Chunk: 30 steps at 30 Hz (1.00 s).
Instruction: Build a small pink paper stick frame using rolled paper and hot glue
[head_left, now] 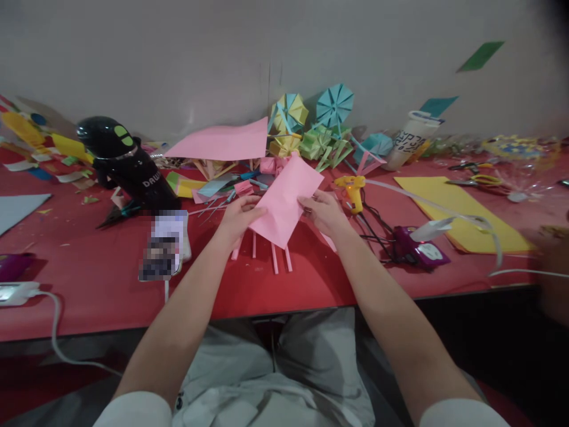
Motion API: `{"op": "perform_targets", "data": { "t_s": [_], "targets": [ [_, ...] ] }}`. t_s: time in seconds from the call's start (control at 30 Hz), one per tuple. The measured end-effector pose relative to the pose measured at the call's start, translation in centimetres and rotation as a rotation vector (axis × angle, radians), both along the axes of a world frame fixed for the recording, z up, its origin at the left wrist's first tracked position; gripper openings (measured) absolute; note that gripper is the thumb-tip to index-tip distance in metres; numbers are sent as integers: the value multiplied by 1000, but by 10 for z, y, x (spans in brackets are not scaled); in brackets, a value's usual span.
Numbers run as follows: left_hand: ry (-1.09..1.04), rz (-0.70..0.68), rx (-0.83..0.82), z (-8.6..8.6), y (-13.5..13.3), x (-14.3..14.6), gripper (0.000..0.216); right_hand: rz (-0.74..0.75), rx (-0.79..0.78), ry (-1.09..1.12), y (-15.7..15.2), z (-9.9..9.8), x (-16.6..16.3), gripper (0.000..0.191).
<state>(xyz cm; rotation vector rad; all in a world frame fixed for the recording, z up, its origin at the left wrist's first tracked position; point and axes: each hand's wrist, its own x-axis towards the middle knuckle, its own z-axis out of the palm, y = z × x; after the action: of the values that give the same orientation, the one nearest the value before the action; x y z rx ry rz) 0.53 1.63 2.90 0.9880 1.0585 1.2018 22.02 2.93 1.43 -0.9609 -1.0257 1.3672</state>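
A rectangular sheet of pink paper (287,198) is held tilted above the red table (288,293). My left hand (240,218) pinches its left edge, thumb on the near face. On the opposite edge, my right hand (326,210) grips the paper, with its other fingers partly behind the sheet. Below the sheet, several thin pink paper strips (274,260) lie on the table, their far ends hidden. Just beyond the sheet is some folded pink paper (269,166).
A yellow glue gun (353,191) and purple power socket (420,248) stand to the right, near yellow sheets (466,219) and scissors (478,182). Left are a phone (164,246) and black bottle (128,163). Folded paper umbrellas (334,105) and a cup (411,139) line the wall.
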Motion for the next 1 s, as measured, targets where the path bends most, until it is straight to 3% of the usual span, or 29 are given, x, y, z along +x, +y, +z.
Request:
{"op": "perform_targets", "data": {
  "t_s": [0.33,0.5,0.77,1.0],
  "targets": [
    [49,-124,25,-6,-2,0,47,234,66,-68,-5,-1,-6,49],
    [102,-125,24,-9,-1,-1,44,204,128,-85,-1,-5,-3,56],
    [78,-44,42,-6,-1,3,32,210,85,-127,-3,-4,-6,48],
    [100,-107,4,-4,-5,2,38,124,136,-151,-2,-4,-6,48]
  ]
}}
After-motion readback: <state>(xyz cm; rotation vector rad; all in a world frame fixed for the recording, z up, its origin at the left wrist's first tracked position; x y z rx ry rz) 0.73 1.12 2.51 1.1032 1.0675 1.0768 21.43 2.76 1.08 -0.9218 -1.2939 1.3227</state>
